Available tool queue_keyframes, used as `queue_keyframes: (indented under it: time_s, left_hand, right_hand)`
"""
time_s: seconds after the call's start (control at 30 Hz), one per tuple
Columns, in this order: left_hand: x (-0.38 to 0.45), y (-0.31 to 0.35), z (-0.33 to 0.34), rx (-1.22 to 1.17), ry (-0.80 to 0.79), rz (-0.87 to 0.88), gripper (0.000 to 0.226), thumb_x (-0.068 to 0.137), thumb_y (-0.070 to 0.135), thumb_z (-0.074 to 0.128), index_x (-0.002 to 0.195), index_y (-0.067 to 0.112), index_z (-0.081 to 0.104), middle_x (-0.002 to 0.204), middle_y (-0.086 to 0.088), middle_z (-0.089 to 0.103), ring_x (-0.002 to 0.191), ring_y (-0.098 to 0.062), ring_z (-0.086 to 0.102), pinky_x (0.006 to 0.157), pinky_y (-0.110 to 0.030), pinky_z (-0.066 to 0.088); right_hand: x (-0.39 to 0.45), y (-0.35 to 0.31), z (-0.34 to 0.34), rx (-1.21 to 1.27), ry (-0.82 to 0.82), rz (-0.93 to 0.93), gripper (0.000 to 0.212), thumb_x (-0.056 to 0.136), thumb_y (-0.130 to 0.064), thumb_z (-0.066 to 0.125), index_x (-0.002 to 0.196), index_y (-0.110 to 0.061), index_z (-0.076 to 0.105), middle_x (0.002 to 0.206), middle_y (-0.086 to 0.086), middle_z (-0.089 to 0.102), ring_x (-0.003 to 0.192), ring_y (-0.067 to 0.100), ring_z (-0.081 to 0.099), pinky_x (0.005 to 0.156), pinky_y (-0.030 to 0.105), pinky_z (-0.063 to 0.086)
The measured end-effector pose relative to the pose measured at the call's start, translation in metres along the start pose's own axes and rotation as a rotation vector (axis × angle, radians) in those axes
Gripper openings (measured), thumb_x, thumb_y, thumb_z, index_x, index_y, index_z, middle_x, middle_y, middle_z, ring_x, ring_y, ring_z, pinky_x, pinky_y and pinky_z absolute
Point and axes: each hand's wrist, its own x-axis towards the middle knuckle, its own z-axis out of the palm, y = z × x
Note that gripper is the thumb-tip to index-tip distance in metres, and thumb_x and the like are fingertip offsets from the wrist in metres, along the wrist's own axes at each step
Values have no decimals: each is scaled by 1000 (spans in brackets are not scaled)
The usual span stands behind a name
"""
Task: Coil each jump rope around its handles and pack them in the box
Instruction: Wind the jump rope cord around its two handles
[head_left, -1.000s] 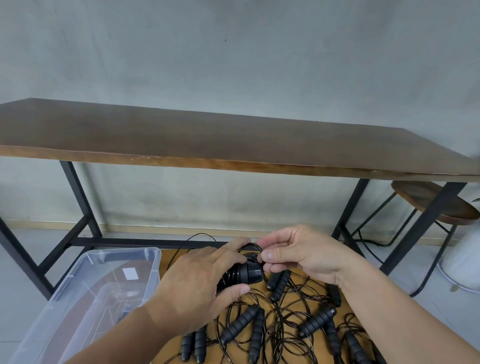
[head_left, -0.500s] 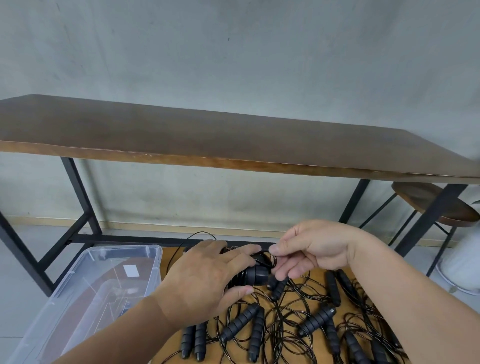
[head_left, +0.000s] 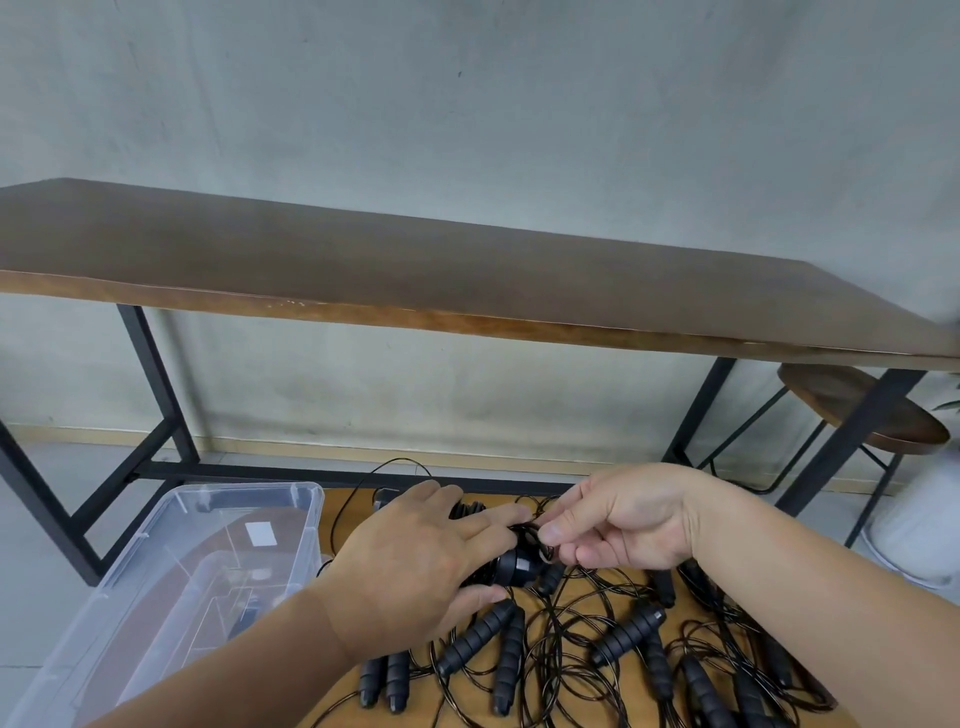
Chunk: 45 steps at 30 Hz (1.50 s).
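My left hand (head_left: 415, 566) grips a pair of black jump-rope handles (head_left: 514, 567) wound with thin black cord; most of the bundle is hidden under my fingers. My right hand (head_left: 618, 525) pinches a loop of that cord (head_left: 535, 535) at the handles' end, thumb against forefinger. Both hands hover over a pile of loose black jump ropes (head_left: 582, 649) with ribbed handles, tangled on a low wooden surface (head_left: 639, 680). A clear plastic box (head_left: 171, 587) stands to the left of the pile, beside my left forearm.
A long dark wooden table (head_left: 467, 270) on black metal legs (head_left: 156, 384) stands behind the pile, against a grey wall. A round wooden stool (head_left: 862, 410) sits at the right, and something white (head_left: 919, 519) stands on the floor beyond it.
My right hand has dropped from above the handles' end and turned palm-down, carrying the cord loop round the end. My left hand has kept its grip on the bundle.
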Motion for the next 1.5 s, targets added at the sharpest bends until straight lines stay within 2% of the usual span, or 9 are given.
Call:
queue_keyframes:
  time_s: [0.3, 0.53, 0.8, 0.97, 1.07, 1.13, 1.27, 1.4, 1.5]
  left_hand:
    - [1, 0, -5, -53, 35, -65, 44, 92, 63, 41, 123, 35, 54, 142, 17, 53, 83, -9, 61, 73, -26, 53]
    - [0, -2, -7, -141, 17, -132, 45, 93, 65, 43, 123, 34, 53, 143, 16, 51, 83, -9, 63, 73, -28, 55]
    - [-4, 2, -15, -300, -22, -234, 47, 89, 73, 35, 126, 44, 31, 127, 18, 63, 92, -6, 64, 80, -28, 51]
    - [-1, 4, -17, -342, -21, -268, 46, 87, 76, 34, 123, 48, 32, 130, 23, 59, 96, -4, 63, 84, -26, 49]
    - [3, 3, -20, -360, 1, -293, 46, 85, 76, 37, 122, 48, 38, 130, 27, 58, 99, -3, 63, 84, -25, 48]
    - [3, 2, -21, -361, 8, -295, 44, 85, 75, 39, 119, 47, 40, 130, 28, 58, 100, -3, 64, 84, -27, 50]
    - [3, 1, -20, -383, -5, -304, 47, 82, 79, 35, 119, 49, 36, 124, 26, 62, 98, -2, 63, 84, -26, 50]
    - [3, 3, -19, -448, -16, -313, 61, 81, 82, 35, 134, 54, 26, 109, 25, 66, 92, 1, 61, 83, -26, 50]
    - [5, 2, -20, -493, -33, -295, 67, 81, 82, 36, 141, 57, 20, 110, 25, 67, 99, 0, 61, 86, -28, 50]
  right_hand:
    - [-6, -7, 12, -27, 144, -87, 18, 82, 8, 69, 99, 5, 70, 73, 13, 71, 59, 14, 70, 50, 18, 56]
    - [-1, -9, 19, -238, 292, -263, 28, 82, 3, 73, 109, 6, 67, 73, 12, 72, 56, 11, 68, 55, 18, 55]
    - [2, 1, 25, -691, 447, -439, 7, 81, -35, 79, 80, -29, 75, 67, -10, 69, 68, 3, 63, 77, 29, 50]
    - [-5, -5, 23, -810, 453, -411, 13, 84, -36, 76, 97, -33, 77, 102, -14, 71, 97, 7, 61, 87, 28, 44]
    - [-9, -6, 19, -777, 451, -428, 16, 84, -36, 76, 98, -31, 78, 106, -13, 71, 103, 9, 61, 95, 31, 45]
    - [-11, -3, 16, -755, 432, -449, 14, 85, -36, 74, 98, -31, 78, 98, -18, 72, 98, 4, 62, 91, 28, 46]
    - [-15, 4, 13, -773, 379, -474, 18, 92, -32, 67, 107, -26, 75, 48, -30, 55, 51, -14, 51, 68, 19, 39]
    - [-15, 3, 8, -751, 351, -455, 14, 91, -34, 69, 100, -28, 78, 59, -14, 62, 47, -1, 47, 69, 27, 46]
    - [-19, 2, 4, -785, 313, -420, 16, 92, -32, 67, 105, -30, 76, 59, -17, 62, 54, 2, 50, 73, 28, 47]
